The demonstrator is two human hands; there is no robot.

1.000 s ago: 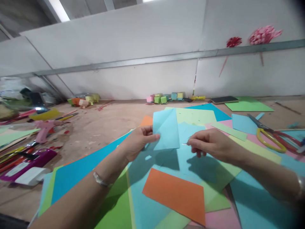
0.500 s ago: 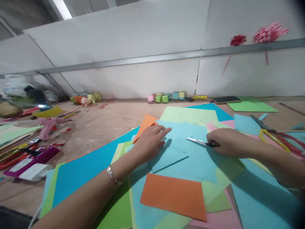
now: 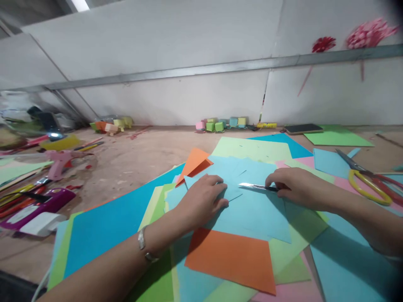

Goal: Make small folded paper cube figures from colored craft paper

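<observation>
Steadying the light-blue paper (image 3: 258, 220), the left hand (image 3: 204, 197) is lying open, palm down, while the right hand (image 3: 289, 186) is gripping a slim blade (image 3: 255, 186). They seem to be readying a cut, which is calling for a firm hold and fingers clear. The paper is lying flat, thinly marked, well forward of the tabletop's (image 3: 147, 155) back edge.

The brown tabletop (image 3: 132, 155) bears layered coloured sheets (image 3: 252, 218), a pink glue gun (image 3: 59, 163) and, seemingly, small paper cubes (image 3: 219, 126).
</observation>
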